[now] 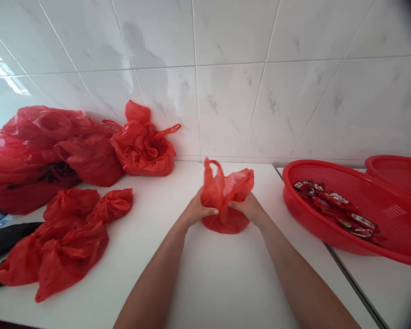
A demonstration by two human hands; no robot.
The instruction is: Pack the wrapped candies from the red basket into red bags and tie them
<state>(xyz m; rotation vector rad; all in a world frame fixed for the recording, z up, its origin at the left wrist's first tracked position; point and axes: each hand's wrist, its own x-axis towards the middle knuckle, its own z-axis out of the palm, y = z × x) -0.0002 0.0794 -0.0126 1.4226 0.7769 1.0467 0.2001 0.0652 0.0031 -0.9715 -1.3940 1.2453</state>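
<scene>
A small red plastic bag (226,201) stands on the white table (226,283) in the middle of the view, its handles sticking up. My left hand (197,210) pinches the bag's left side with closed fingers. My right hand (250,208) grips its right side, fingers closed on the plastic. What is inside the bag is hidden.
Several tied red bags (68,237) lie at the left, with larger red bags (37,155) and an open one (144,146) against the tiled wall. A red mesh basket (390,246) holding red snack packets (339,208) sits at the right, a second basket (397,171) behind it.
</scene>
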